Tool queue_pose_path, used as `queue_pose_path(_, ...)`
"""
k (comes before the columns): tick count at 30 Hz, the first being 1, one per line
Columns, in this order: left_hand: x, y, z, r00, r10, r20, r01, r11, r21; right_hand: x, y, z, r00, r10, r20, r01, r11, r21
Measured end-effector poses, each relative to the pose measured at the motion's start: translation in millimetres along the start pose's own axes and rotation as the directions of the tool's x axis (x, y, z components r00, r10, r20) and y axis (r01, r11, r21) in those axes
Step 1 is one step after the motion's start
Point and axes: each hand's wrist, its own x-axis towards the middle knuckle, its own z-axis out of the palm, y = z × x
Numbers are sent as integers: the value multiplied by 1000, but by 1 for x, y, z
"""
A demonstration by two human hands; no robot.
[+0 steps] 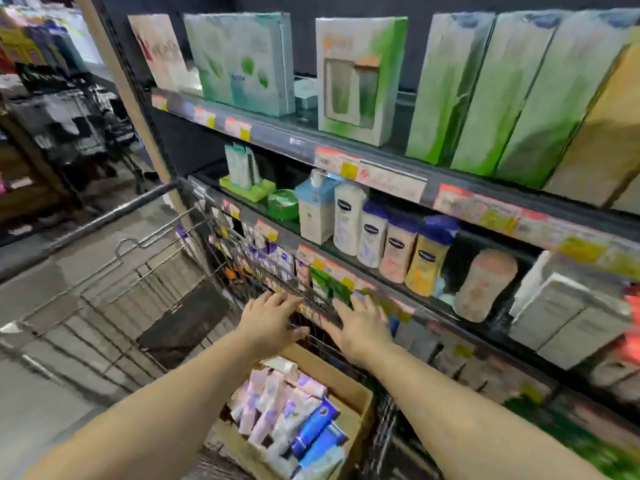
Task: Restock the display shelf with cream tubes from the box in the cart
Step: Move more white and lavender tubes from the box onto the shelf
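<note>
**Both hands spread at the cart's edge**

Here, the cream tubes [291, 417] lie heaped in the cardboard box [349, 386] inside the wire cart [145, 271]. Just above the box, left hand [268, 320] and right hand [362, 323] reach out with fingers spread, holding nothing, at the cart's rim beside the display shelf [433, 306]. Lotion bottles [388, 233] stand one shelf higher.
</note>
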Motion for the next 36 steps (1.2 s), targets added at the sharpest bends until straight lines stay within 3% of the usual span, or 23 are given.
queue_pose_path(8,72,-64,54,934,313,171,-321,947,17,21,-28,80,937,311,159,-331,935,128)
queue_pose_path(17,87,-94,156,853,426,302,-415,904,-105,24,-24,171,857,455,241,-484,872,73)
queue_pose_path(24,87,-101,244,797,342,497,-292,940,-178,19,-17,246,783,506,361,-572,814,100)
queue_pose_path(27,78,-92,276,753,285,593,-125,947,-296,15,-16,273,771,495,400,-569,818,83)
queue_pose_path(30,70,-80,304,748,245,616,17,922,-388,15,-16,294,775,467,426,-558,821,115)
queue_pose_path(36,71,-67,337,777,111,619,185,900,-394,26,-13,312,776,452,440,-573,797,192)
